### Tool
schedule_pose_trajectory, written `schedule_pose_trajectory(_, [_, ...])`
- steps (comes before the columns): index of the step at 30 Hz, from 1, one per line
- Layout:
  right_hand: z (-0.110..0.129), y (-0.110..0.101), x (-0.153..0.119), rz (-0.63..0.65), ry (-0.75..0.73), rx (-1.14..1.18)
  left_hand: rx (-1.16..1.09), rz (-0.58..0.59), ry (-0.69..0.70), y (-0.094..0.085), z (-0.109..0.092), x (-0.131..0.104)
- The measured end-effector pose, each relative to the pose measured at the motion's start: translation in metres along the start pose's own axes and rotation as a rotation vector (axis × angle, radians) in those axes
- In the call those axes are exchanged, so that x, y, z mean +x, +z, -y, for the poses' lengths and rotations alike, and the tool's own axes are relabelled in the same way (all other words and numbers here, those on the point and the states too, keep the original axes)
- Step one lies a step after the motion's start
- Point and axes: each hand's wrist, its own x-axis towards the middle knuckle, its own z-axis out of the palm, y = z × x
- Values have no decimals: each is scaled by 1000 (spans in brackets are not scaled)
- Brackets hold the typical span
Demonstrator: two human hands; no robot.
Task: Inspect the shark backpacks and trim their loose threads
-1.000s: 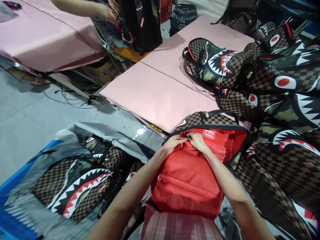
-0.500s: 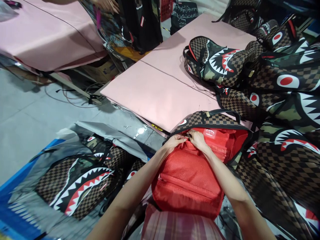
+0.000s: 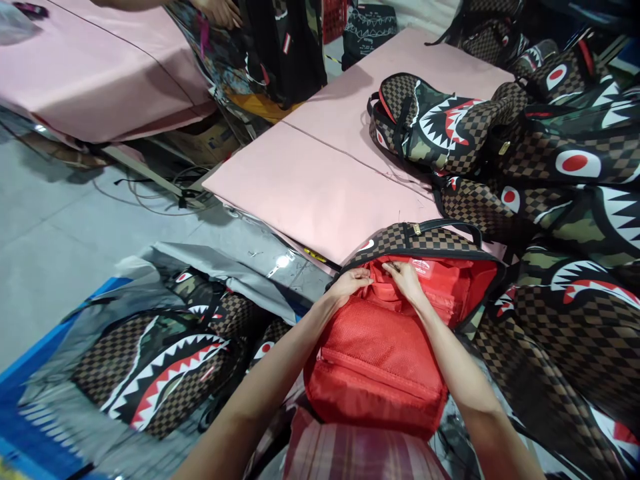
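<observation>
A checkered backpack [image 3: 440, 237] lies unzipped at the table's near edge, its red lining [image 3: 380, 333] folded open toward me. Just inside the opening on the left, my left hand [image 3: 354, 283] pinches the red lining. My right hand [image 3: 403, 277] is a little to its right, inside the bag, with fingers closed on a small dark thing too small to name. The two hands are apart. A white-printed label [image 3: 423, 268] shows on the lining beside my right hand.
More shark-print backpacks [image 3: 575, 160] pile up on the right of the pink table [image 3: 320, 167]. At lower left, a blue crate [image 3: 30, 387] lined with grey plastic holds backpacks [image 3: 165, 373]. Across the table, another person's hand [image 3: 220, 12] touches a black bag [image 3: 285, 53].
My right hand has moved slightly right, away from my left hand, with the dark thing between its fingers. My left hand stays almost in place.
</observation>
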Motion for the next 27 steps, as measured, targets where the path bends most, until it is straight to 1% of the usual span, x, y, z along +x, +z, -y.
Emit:
schedule_pose_trajectory(2, [4, 1, -1, 9, -53, -38, 1, 6, 3, 0, 0, 0])
schedule_pose_trajectory(5, [9, 2, -4, 58, -176, -129, 7, 14, 10, 1, -1, 1])
schedule_pose_trajectory(7, [9, 1, -5, 112, -219, -140, 9, 16, 13, 2, -1, 1])
schedule_pose_trajectory(8, [7, 0, -5, 150, -230, -109, 8, 13, 12, 2, -1, 1])
schedule_pose_trajectory(10, [2, -1, -4, 192, -218, 8, 4, 5, 7, 2, 0, 1])
schedule_pose_trajectory(11, [-1, -1, -3, 181, -194, 62, 2, 0, 3, 1, 0, 1])
schedule_pose_trajectory(14, [-7, 0, 1, 68, -112, 107, 0, -6, -9, -1, 2, 2])
schedule_pose_trajectory(16, [-6, 2, 2, 40, -108, 89, 0, -5, -16, -2, 4, 3])
schedule_pose_trajectory(19, [3, 5, 1, 60, -129, -5, 0, 0, -17, -2, 4, 5])
schedule_pose_trajectory(23, [17, 8, -2, 115, -114, -308, 10, 16, -17, -1, 3, 7])
schedule_pose_trajectory(25, [21, 9, -2, 124, -101, -352, 17, 21, -18, -1, 3, 8])
schedule_pose_trajectory(27, [22, 9, -2, 112, -91, -336, 21, 13, -20, -1, 3, 7])
